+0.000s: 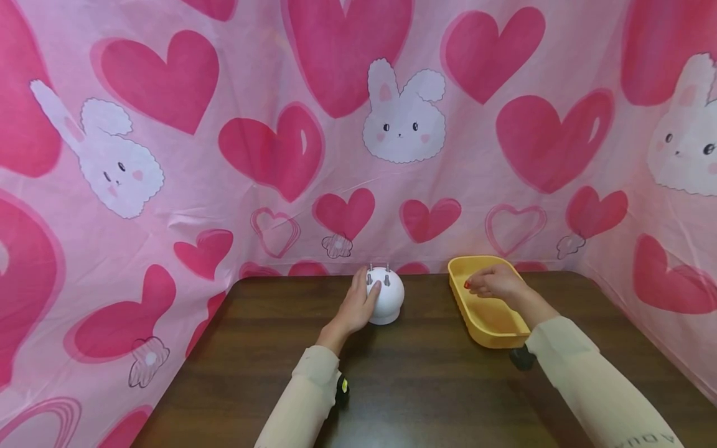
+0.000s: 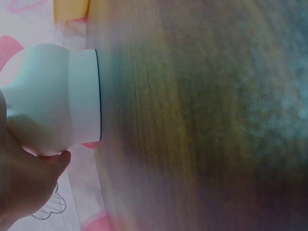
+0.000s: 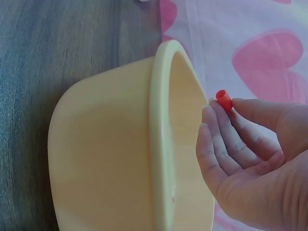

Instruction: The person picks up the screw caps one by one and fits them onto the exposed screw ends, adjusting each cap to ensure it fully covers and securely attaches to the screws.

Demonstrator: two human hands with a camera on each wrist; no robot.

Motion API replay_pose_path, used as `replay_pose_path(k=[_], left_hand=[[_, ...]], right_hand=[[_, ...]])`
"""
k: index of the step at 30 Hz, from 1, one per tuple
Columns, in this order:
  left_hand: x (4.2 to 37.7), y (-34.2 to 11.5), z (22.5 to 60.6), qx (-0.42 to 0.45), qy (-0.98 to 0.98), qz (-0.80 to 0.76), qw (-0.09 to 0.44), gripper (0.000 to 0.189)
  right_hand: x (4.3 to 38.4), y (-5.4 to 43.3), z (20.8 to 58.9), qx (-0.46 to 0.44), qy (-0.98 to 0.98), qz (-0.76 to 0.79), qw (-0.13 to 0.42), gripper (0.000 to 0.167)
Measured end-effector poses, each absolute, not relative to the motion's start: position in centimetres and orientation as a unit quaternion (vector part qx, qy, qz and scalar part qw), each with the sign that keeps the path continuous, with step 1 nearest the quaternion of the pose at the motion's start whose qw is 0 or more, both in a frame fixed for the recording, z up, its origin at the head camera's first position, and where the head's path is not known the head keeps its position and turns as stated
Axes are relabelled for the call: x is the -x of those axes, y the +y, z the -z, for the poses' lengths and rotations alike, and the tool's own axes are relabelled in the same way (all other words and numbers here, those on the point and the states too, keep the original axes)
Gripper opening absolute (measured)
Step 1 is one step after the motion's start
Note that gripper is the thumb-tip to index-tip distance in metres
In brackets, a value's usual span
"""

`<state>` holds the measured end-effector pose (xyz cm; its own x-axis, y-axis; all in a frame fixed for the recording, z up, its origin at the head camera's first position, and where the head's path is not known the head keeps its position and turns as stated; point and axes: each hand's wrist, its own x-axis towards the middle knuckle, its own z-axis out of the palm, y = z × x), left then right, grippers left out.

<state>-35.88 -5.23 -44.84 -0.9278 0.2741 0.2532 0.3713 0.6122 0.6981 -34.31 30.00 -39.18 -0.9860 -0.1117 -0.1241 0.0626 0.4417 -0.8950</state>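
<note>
A white ball-shaped object (image 1: 390, 300) on a short round base stands on the table, several metal pegs sticking up from its top. My left hand (image 1: 355, 303) holds its left side, the thumb on the near face and the fingers behind. In the left wrist view the white object's smooth side (image 2: 43, 96) and its base show, the hand (image 2: 26, 178) around its upper part. Over the yellow tray (image 1: 478, 328), my right hand (image 1: 498, 283) pinches a small red hollow tube (image 3: 224, 99) between thumb and fingertips; the other fingers of that hand (image 3: 260, 159) are bent.
The brown wood-grain table (image 1: 426, 386) ends at a pink cloth (image 1: 269, 74) with hearts and rabbits, hanging behind and at the sides. The tray's raised wall (image 3: 106, 144) stands to the right of the white object. Dark wrist devices (image 1: 522, 358) sit under both sleeves.
</note>
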Motion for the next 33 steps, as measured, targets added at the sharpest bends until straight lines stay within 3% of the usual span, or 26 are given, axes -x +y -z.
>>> replay_pose_path(k=[33], left_hand=[[36.1,-5.3,45.1,0.187,-0.888,0.415,0.061,0.071]], right_hand=[[33.0,26.6,37.4,0.069,0.832,0.549,0.04,0.036]])
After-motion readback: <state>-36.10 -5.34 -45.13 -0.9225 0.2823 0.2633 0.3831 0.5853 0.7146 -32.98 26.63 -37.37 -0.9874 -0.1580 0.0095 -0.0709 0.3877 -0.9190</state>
